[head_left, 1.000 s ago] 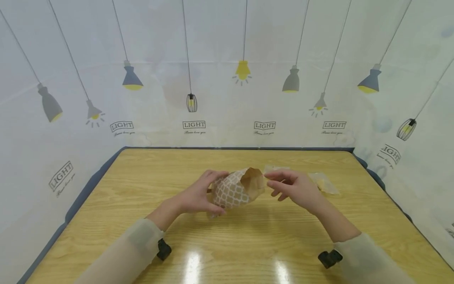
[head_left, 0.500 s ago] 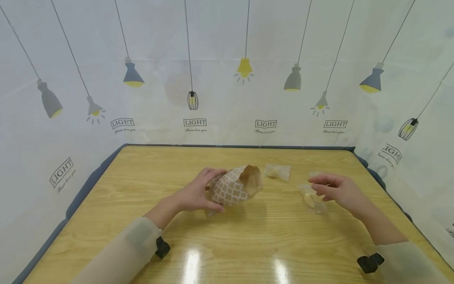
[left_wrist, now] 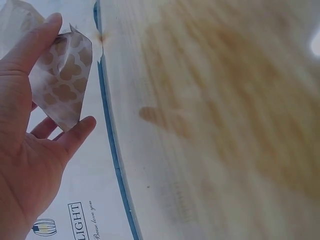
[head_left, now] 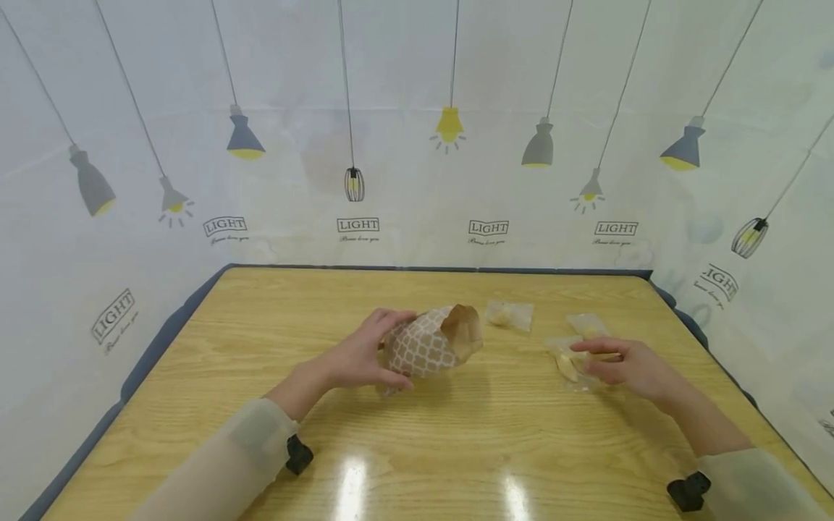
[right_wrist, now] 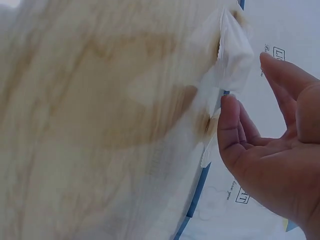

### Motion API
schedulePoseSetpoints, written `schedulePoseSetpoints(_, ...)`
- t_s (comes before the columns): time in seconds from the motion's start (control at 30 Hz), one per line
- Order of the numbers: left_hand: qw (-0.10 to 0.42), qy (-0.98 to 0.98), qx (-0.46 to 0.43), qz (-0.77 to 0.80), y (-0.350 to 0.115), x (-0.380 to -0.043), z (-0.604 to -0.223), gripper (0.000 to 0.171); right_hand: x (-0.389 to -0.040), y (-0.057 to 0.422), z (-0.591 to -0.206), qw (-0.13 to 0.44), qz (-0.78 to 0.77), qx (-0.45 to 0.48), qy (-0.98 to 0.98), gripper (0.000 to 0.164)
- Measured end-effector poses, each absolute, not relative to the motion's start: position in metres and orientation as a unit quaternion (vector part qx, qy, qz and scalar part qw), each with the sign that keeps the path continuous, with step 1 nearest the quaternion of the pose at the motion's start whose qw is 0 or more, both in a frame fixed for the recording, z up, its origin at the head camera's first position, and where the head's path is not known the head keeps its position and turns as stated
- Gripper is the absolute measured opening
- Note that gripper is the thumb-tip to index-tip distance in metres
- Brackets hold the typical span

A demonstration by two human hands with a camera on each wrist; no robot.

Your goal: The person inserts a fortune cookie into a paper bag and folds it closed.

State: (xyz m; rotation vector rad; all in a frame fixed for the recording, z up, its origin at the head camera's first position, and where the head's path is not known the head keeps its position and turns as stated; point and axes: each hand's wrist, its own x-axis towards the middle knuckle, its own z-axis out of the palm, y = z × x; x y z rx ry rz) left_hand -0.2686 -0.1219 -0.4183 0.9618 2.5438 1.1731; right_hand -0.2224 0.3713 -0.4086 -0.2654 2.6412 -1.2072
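Left hand (head_left: pixel 365 354) grips a bag (head_left: pixel 422 344); a packet (head_left: pixel 565 365) lies beside the spread right hand (head_left: pixel 633 369).

White glare on the tabletop (head_left: pixel 430 427)

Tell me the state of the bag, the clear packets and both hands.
Patterned paper bag: tipped sideways, mouth open.
Nearest packet: lying on the table.
Back left packet: lying on the table.
Back right packet: lying on the table.
Left hand: gripping the bag.
Right hand: thumb and fingers apart, holding nothing.
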Motion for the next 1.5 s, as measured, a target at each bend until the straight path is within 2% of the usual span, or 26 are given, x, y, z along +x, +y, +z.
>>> schedulePoseSetpoints(0.3, 0.086, 0.865, 0.320, 0.377, -0.122, -0.266, -0.419, 0.114, -0.226, 0.359, -0.415, 0.114, -0.363, -0.091, 0.920, 0.048)
schedulePoseSetpoints(0.73, 0.082, 0.869, 0.318, 0.371, -0.120, -0.266, -0.417, 0.113, -0.230, 0.350, -0.416, 0.163, -0.429, -0.071, 0.886, 0.055)
schedulePoseSetpoints(1.07, 0.082, 0.870, 0.318, 0.368, -0.121, -0.267, -0.416, 0.114, -0.222, 0.336, -0.411, 0.147, -0.460, -0.088, 0.871, 0.063)
schedulePoseSetpoints(1.5, 0.081, 0.876, 0.314, 0.356, -0.121, -0.267, -0.418, 0.115, -0.213, 0.300, -0.390, 0.108, -0.507, -0.126, 0.846, 0.060)
